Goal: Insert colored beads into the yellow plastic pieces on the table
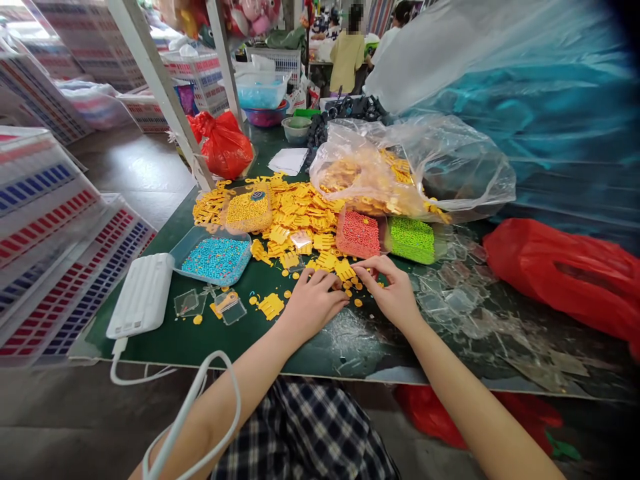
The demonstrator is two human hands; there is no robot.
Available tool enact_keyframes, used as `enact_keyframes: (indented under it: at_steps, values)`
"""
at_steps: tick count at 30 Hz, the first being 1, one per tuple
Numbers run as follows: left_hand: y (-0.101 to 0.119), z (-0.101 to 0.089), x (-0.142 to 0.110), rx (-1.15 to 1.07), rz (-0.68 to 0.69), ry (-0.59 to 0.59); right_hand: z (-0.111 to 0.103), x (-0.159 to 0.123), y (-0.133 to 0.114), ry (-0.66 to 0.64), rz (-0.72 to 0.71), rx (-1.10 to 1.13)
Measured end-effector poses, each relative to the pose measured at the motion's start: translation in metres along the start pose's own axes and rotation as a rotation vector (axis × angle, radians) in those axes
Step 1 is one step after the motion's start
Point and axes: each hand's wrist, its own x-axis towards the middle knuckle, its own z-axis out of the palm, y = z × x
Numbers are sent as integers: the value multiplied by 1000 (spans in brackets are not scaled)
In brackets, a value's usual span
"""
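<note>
My left hand (314, 303) rests curled on the green table mat (165, 340), its fingertips among small yellow plastic pieces (300, 227). Whether it grips one, I cannot tell. My right hand (390, 290) lies just beside it, fingers apart, touching a yellow piece (344, 269) near the fingertips. The loose pile spreads behind both hands. Around it stand shallow clear trays of blue beads (216, 260), yellow beads (249, 212), red beads (358, 233) and green beads (413, 240). A clear plastic bag (370, 173) of yellow pieces lies behind them.
A white power bank (143, 293) with a cable (190, 393) lies at the mat's left. Clear plastic sheets (450, 297) are scattered to the right, beside a red bag (565, 273). Stacked packaged boards (50, 247) stand left, and people stand far back.
</note>
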Motion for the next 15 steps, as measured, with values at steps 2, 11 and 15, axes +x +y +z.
enact_keyframes:
  at_steps: [2, 11, 15]
  values:
    - [1, 1, 1, 2, 8, -2, 0, 0, 0, -8, -5, -4]
    - [-2, -9, -2, 13, -67, 176, -10, 0, 2, -325, -35, -17]
    - [0, -17, -5, 22, -92, 304, -9, 2, -1, -387, 166, 250]
